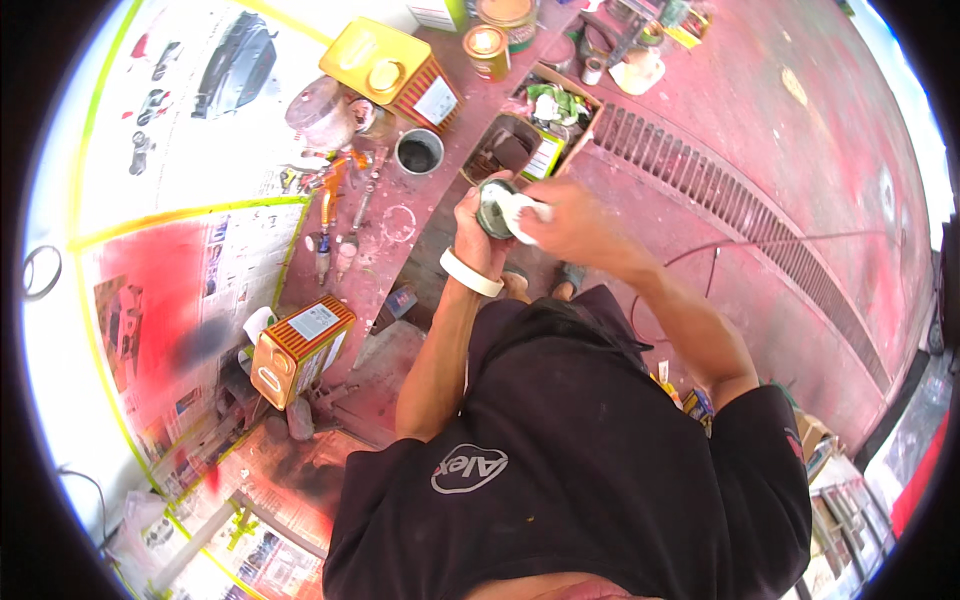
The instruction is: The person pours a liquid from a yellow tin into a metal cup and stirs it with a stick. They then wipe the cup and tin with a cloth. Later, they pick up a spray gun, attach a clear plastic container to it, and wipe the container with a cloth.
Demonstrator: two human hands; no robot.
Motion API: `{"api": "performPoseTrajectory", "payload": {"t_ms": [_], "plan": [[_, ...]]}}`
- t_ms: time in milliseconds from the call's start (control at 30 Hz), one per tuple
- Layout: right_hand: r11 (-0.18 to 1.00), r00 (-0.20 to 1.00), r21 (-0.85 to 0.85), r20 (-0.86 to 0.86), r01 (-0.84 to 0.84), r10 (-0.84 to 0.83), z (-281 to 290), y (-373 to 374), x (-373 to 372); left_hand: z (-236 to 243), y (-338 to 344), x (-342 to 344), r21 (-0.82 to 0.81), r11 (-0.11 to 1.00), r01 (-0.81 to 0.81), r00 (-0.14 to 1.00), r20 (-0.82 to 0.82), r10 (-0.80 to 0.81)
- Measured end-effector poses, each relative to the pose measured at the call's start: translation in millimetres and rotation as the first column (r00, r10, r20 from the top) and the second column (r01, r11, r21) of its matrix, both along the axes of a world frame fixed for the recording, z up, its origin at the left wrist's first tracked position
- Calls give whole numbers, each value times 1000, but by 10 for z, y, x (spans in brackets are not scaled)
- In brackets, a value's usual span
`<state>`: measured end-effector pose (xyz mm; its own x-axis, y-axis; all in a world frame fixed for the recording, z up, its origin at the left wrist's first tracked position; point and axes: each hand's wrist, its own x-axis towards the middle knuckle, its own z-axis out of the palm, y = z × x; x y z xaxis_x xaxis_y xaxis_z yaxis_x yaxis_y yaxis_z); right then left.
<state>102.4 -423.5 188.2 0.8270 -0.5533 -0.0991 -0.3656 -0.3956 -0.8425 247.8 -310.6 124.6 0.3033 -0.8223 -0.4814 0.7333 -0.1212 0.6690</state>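
Reddish floor [745,120], left hand [480,246] around round grey-green container [490,216], right hand [572,226] around white wad [517,213]

White cloth [522,213], striped yellow tin [365,50]

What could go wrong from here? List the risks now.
The round container in the left hand might slip, being held clear of the bench. The white wad at its rim could stain the bare right hand. The open grey cup near the bench edge might tip if bumped.
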Motion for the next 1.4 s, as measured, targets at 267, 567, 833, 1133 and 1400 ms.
{"api": "performPoseTrajectory", "payload": {"t_ms": [267, 567, 833, 1133, 1400], "plan": [[330, 796, 928, 65, 174, -602, -697, -80, -775, -1065, 669, 886, 442, 704, -556, 121, 881, -458], [250, 748, 924, -54, 288, -662, -1151, -207, -1367, -671, 1444, 672, 56, 680, -731, -145, 961, -236], [199, 809, 925, -160, 322, -565, -636, -470, -1116, 1495, 3680, 1672, 644, 269, -716, -96, 292, -952], [348, 922, 901, -123, 259, -368, -1101, -371, -631, 1480, 3622, 2089, 735, 522, -432, -212, 480, -851], [343, 935, 916, -83, 207, -345, -1387, -35, -347, 2173, 2057, 970, 872, 488, -20, -456, 426, -781]]}}
